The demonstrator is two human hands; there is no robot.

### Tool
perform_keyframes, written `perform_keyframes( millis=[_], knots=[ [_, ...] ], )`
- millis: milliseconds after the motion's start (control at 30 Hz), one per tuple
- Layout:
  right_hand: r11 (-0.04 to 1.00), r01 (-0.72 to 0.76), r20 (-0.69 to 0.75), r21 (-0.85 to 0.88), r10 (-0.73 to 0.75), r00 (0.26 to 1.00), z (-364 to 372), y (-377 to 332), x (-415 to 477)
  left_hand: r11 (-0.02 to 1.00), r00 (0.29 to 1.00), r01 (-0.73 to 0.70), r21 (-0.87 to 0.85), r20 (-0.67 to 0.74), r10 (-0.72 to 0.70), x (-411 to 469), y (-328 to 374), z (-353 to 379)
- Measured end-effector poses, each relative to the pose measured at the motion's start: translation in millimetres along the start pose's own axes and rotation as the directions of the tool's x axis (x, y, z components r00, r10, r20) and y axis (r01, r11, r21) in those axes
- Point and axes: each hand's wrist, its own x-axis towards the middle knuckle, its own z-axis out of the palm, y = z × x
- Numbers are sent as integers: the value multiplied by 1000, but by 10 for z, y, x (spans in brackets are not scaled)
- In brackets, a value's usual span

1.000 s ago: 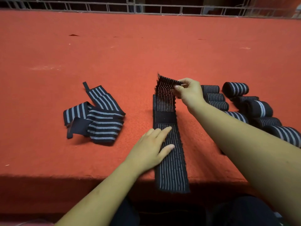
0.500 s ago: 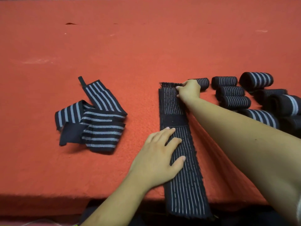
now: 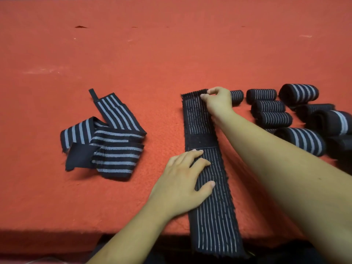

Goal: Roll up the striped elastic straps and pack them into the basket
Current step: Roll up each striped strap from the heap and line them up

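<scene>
Your red felt-covered table (image 3: pixel 171 54) carries one flat strap (image 3: pixel 215 216), running under the fingers of your left hand (image 3: pixel 181 181) to your right hand (image 3: pixel 219 101), whose fingertips pinch its far end; its near end overhangs the edge. Left of your left fingers lies a loose heap of straps (image 3: pixel 106 141); right of your right fingers, rolled straps (image 3: pixel 270 113) cluster.

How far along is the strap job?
Done: several rolls sit at right. In hand: one flat strap, left hand pressing its middle, right hand pinching its far end, probably to start rolling. Left: the loose pile at left, then packing; no basket in view.
</scene>
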Motion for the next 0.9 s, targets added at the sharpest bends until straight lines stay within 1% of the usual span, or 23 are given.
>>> perform_keyframes(
  millis=[67, 133, 167, 200, 233, 300, 333, 367, 433, 467, 533, 667, 733, 900],
  knots=[
    [993, 25, 9, 115, -26, 1000, -62, -44, -96, 997, 997, 43, -69, 62, -38, 94, -39, -40],
    [984, 57, 3, 171, -58, 998, -135, -90, -200, 978, 992, 83, -189, 110, -63, 297, -111, -126],
    [978, 68, -3, 196, -69, 998, -174, -94, -249, 961, 992, 107, -256, 95, -85, 426, -153, -171],
    [971, 73, -6, 229, -74, 997, -210, -92, -300, 942, 990, 141, -305, 32, -138, 566, -203, -205],
    [963, 77, -5, 258, -78, 997, -243, -68, -350, 925, 973, 184, -334, -71, -219, 710, -255, -229],
    [958, 80, 2, 275, -84, 996, -290, 15, -449, 877, 883, 273, -397, -259, -392, 979, -342, -226],
    [957, 72, 14, 281, -79, 997, -307, 52, -497, 842, 840, 304, -447, -291, -457, 1090, -359, -206],
    [953, 60, 32, 297, -72, 997, -321, 86, -542, 800, 819, 326, -504, -271, -505, 1186, -362, -177],
    [942, 57, 57, 332, -81, 995, -339, 155, -584, 712, 814, 342, -614, -184, -550, 1315, -360, -89],
    [943, 75, 52, 324, -97, 994, -348, 199, -586, 677, 813, 334, -655, -163, -558, 1338, -355, -47],
    [952, 107, 49, 288, -126, 991, -359, 276, -585, 642, 813, 274, -716, -185, -553, 1337, -357, -3],
    [940, 69, 100, 333, -108, 989, -328, 338, -599, 656, 837, 147, -740, -260, -481, 1342, -505, 8],
    [932, 87, 107, 353, -132, 985, -322, 292, -582, 652, 849, 93, -753, -282, -447, 1357, -558, -13],
    [935, 105, 116, 340, -153, 981, -376, 289, -498, 615, 869, 8, -789, -299, -395, 1440, -555, -52]
  ],
)
